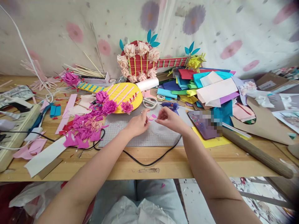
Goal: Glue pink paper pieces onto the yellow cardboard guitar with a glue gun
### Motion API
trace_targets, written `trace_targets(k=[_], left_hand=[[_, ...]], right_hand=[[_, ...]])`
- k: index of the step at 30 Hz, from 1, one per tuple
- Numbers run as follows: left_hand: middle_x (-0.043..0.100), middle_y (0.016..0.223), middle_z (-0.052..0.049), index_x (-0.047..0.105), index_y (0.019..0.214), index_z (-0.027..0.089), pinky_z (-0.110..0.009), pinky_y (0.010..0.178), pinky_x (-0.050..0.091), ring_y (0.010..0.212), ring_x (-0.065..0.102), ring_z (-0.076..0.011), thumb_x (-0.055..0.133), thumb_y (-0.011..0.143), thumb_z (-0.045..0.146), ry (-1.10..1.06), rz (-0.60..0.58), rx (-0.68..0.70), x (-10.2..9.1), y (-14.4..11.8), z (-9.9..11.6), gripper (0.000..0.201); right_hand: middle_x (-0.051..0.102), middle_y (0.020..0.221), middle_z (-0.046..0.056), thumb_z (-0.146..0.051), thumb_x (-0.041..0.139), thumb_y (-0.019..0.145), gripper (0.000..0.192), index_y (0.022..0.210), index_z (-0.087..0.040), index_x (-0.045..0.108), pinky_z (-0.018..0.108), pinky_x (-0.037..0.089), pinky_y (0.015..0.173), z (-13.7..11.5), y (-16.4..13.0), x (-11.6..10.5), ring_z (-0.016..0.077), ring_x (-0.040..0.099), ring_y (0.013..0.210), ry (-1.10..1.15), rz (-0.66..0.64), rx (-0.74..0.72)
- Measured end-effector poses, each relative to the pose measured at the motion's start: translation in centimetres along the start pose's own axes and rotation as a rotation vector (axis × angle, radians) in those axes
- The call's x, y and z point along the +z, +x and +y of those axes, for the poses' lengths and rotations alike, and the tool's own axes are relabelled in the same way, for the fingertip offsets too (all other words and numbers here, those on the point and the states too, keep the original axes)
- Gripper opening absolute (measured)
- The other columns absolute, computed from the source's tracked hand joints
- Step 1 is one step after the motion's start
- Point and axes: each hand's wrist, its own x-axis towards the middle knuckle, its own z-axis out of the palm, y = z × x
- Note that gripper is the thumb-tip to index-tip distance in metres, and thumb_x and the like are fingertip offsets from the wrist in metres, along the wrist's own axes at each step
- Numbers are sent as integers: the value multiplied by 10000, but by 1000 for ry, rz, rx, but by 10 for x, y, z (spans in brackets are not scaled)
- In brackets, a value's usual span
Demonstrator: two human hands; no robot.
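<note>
Over the grey cutting mat (114,132), my left hand (138,123) has its fingers curled inward. Facing it, my right hand (170,119) is bent with thumb and fingertips drawn together. Anything in either pinch is too small or hidden to make out. Small pink paper petals (153,117) show in the gap between the hands, beside my right fingertips. Just beyond are scissors (149,103) with pale handles and a blue glue gun (171,106). A yellow ukulele-shaped craft (127,93) with magenta paper flowers (109,106) lies behind my left hand.
Magenta paper pieces (85,126) are heaped at left, near a power strip (18,137). A black cord (149,164) loops across the table front. At right are a phone (202,124), a wooden-handled tool (257,152) and coloured paper (217,90). A red guitar craft (144,62) stands behind.
</note>
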Motion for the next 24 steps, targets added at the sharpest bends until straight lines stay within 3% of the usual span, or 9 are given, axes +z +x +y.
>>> trace_targets(k=[3,7,14,18,21,24], left_hand=[[674,964,-69,134,1405,167,-300,687,468,805,664,-212,467,813,197,102,-104,-30,-8,1,3,680],[672,1008,-108,-8,1446,166,-301,714,470,860,669,-227,493,807,200,180,-158,-36,-11,1,4,813],[683,974,-100,-36,1460,170,-327,702,474,835,671,-247,495,770,141,205,-179,-46,-16,1,8,871],[678,988,-82,103,1452,186,-317,751,478,884,656,-220,543,744,145,-86,-93,-70,-12,-1,1,835],[673,979,-93,222,1400,146,-305,782,485,892,646,-192,611,732,193,-481,34,-181,-5,-4,-6,775],[673,918,-81,323,1319,125,-325,815,482,869,643,-183,699,674,225,-709,127,-326,1,-8,-9,753]], right_hand=[[627,818,15,-296,616,713,226,848,-212,455,288,459,688,-9,10,15,151,603,747,-22,-69,-74],[637,816,17,-204,613,702,219,856,-200,458,262,431,651,-13,16,25,152,601,737,-137,-133,-89],[654,825,35,-107,564,683,259,921,-186,498,264,394,641,-20,20,31,173,602,738,-279,-179,-103],[610,735,5,-157,553,700,128,789,-199,471,259,370,607,-16,20,33,151,562,669,-218,-113,-108],[587,709,-12,-212,567,698,146,741,-210,428,256,387,599,-9,20,36,134,547,643,1,-56,-70],[580,709,-20,-257,593,677,198,755,-217,415,262,411,598,-2,21,40,130,556,635,251,-57,-42]])
